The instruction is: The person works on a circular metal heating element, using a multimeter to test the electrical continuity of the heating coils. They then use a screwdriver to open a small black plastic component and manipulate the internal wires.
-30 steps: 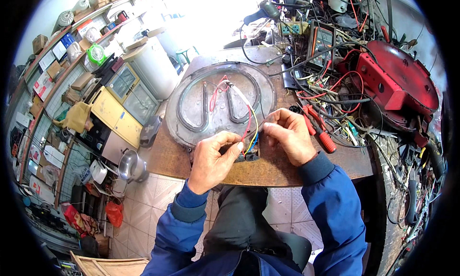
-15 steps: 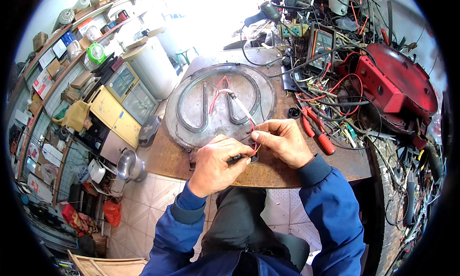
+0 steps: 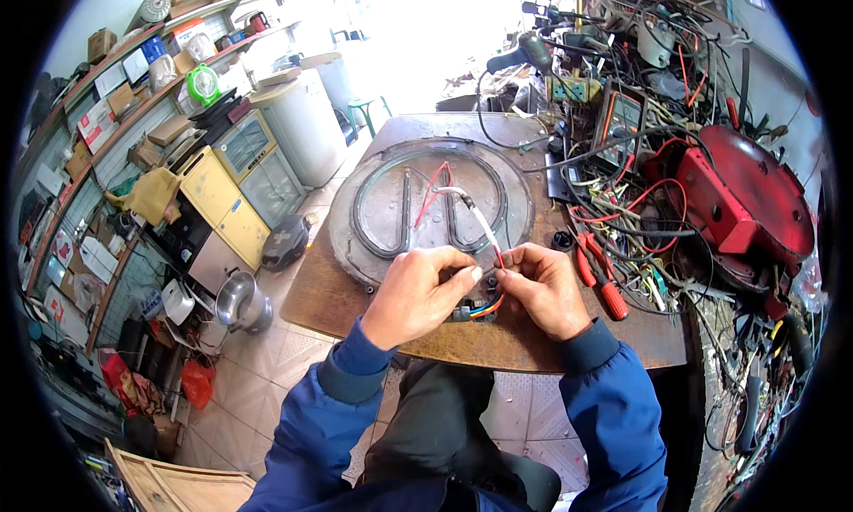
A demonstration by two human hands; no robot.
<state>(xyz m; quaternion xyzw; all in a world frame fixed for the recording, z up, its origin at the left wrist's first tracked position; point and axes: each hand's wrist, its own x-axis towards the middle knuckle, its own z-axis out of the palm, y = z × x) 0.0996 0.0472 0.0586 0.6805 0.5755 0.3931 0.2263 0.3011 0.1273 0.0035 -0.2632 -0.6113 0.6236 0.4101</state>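
A round metal plate [image 3: 346, 212] with a looped tubular heating element [image 3: 358, 212] lies on the wooden table before me. From its middle, thin red wires [image 3: 433, 192] and a white-sleeved cable [image 3: 482, 221] run toward my hands. My right hand [image 3: 549, 292] pinches the red wire at the sleeve's near end between thumb and fingers. Close beside it, my left hand [image 3: 418, 297] is closed in a pinch, its fingertips by the same wire; what they grip is too small to make out. Below and between both hands, several coloured wires [image 3: 485, 311] curve from a dark connector [image 3: 461, 314].
Red-handled pliers [image 3: 586, 261] and a red-handled tool [image 3: 613, 301] lie to the right. Beyond them are a multimeter [image 3: 619, 121], tangled cables and a red metal housing [image 3: 724, 197]. A metal pot [image 3: 242, 303] stands on the tiled floor at left, near crowded shelves [image 3: 115, 126].
My view has shifted, so the scene sits lower and further right. My left hand's fingers have moved off the coloured wires, which now show with the connector below my hands.
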